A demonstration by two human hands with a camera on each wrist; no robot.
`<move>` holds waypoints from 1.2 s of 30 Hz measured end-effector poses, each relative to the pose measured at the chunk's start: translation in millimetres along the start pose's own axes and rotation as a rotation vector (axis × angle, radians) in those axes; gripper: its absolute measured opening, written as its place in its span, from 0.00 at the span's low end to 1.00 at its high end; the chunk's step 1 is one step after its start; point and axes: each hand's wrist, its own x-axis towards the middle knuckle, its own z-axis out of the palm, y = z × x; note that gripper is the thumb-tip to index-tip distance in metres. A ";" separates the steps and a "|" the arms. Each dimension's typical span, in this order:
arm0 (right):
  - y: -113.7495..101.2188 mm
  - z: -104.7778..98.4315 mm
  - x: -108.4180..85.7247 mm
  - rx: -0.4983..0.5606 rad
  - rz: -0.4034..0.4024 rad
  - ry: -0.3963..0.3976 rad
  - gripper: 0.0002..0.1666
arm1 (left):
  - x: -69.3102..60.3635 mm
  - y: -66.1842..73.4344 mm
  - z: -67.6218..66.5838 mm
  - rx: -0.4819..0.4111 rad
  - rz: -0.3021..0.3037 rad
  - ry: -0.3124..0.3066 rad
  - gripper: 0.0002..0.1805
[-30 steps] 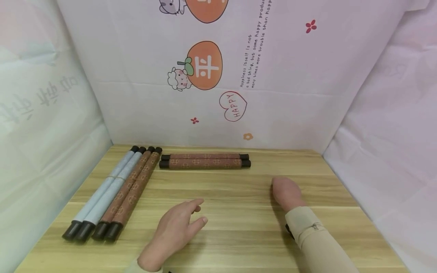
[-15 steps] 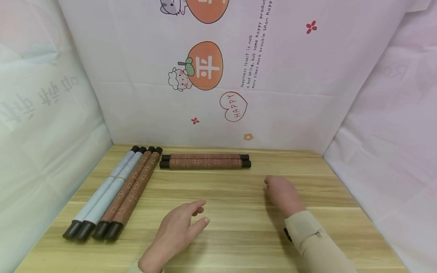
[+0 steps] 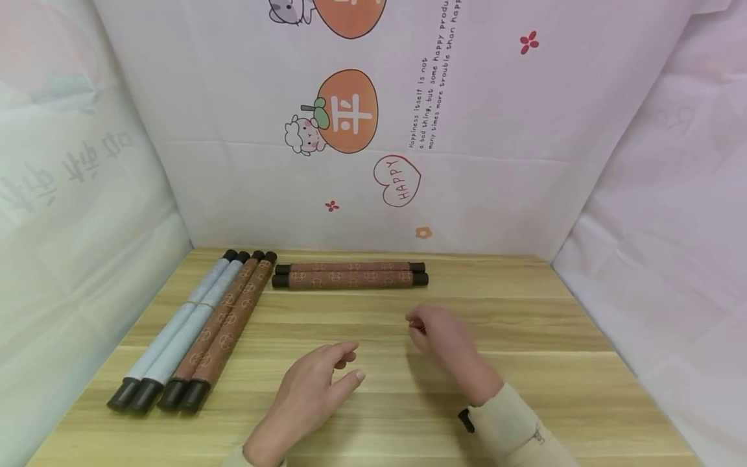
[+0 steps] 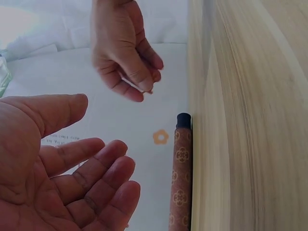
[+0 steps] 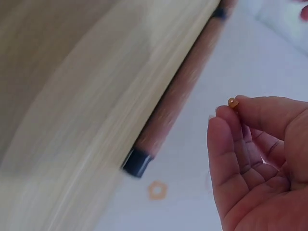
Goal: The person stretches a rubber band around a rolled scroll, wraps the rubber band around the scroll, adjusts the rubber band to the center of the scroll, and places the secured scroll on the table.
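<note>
My right hand is over the middle right of the table and pinches a small tan rubber band between thumb and forefinger. Most of the band is hidden in the fingers. My left hand is held above the front of the table, palm turned inward, with thumb and fingers apart and nothing in them. Beyond both hands, a pair of short brown patterned scroll rolls with black end caps lies side by side, crosswise along the back. Neither hand touches them.
To the left lie two light blue rolls and two brown rolls, slanting side by side, with a thin band across them. White printed cloth stands behind and on both sides of the wooden table.
My right hand has moved left across the table, toward the left hand, and has turned so its pinching fingertips show. My left hand has shifted slightly right. The rolls have stayed put.
</note>
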 end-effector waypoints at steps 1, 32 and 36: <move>-5.3 1.1 -1.4 0.023 -0.012 0.004 0.10 | 0.5 0.2 0.7 0.001 0.002 0.003 0.24; -73.7 7.7 -37.1 0.732 -0.030 -0.157 0.10 | 1.0 -1.0 1.5 -0.456 -0.072 -0.035 0.16; -73.4 7.1 -37.7 0.756 -0.026 -0.179 0.10 | 1.6 0.2 -0.4 -0.512 -0.086 -0.022 0.13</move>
